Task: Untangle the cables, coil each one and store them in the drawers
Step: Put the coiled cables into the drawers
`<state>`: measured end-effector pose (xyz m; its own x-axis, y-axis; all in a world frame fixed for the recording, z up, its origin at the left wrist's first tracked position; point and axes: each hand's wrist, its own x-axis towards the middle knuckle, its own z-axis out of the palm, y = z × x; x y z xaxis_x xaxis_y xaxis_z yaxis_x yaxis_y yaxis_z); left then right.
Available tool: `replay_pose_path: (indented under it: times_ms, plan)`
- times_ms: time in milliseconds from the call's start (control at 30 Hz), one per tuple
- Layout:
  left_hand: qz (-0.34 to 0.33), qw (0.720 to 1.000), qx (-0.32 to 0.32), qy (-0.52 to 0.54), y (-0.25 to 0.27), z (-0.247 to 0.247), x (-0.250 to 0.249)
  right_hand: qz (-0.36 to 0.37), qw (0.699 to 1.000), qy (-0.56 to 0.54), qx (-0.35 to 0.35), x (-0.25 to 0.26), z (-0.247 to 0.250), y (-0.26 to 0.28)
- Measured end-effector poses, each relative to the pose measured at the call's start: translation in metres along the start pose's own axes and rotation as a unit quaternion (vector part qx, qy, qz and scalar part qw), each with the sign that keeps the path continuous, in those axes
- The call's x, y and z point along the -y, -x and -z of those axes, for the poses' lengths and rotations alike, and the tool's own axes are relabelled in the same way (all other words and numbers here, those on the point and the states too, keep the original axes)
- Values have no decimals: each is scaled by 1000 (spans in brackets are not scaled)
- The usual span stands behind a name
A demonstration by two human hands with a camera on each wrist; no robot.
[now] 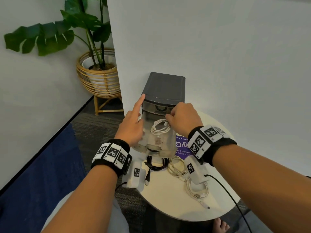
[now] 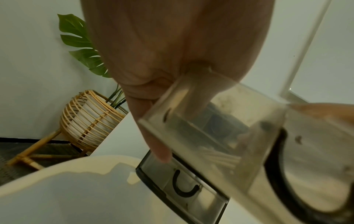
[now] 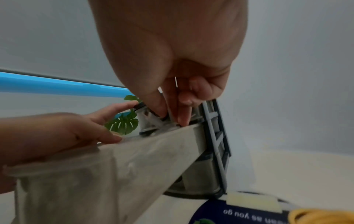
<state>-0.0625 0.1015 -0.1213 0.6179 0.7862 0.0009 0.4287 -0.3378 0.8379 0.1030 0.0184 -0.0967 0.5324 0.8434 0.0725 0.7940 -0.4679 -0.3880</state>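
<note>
The right hand is over the far right part of the open drawer, with its fingers curled and pinching a strand of the white cable that lies coiled inside. The left hand holds the left wall of this drawer: in the left wrist view the thumb is inside the clear wall and the other fingers are outside, while the index finger is stretched out straight and touches the near left corner of the drawer unit.

The white cable is already in the drawer, which is pulled out toward the person. This cable looks light and soft, and a coil of it probably wants to spring open, so it is better to press the whole bundle down flat than to hold one strand. The drawer is thin clear plastic and seems light too; it may tilt when it is pulled far out, so a support at the side wall is sensible.

Three other coils wait on the round table, near the person: a black cable just in front of the drawer, a yellowish cable to its right, and another white one nearest. In the closed drawer above, a dark cable shows through the front. A purple card lies partly under the drawer, on the right. A potted plant stands on the floor, far left.
</note>
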Motion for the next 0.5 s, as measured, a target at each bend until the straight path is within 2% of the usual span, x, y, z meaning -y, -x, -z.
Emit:
replay_pose_path:
  times_ms: [67, 167, 300, 400, 500]
  plan:
    - [1, 1000, 0, 1, 0, 0, 0, 31, 999, 41, -13, 0, 5, 6]
    - [1, 1000, -1, -4, -1, 1, 1, 127, 990, 56, -14, -5, 16, 14]
    - [-2, 1000, -3, -12, -1, 1, 1, 243, 957, 123, 101, -5, 23, 23]
    - [-5, 1000, -2, -8, -1, 0, 2, 270, 939, 189, 101, -2, 17, 19]
    - [-9, 1000, -3, -5, -2, 0, 2, 251, 938, 230, 63, 4, 7, 10]
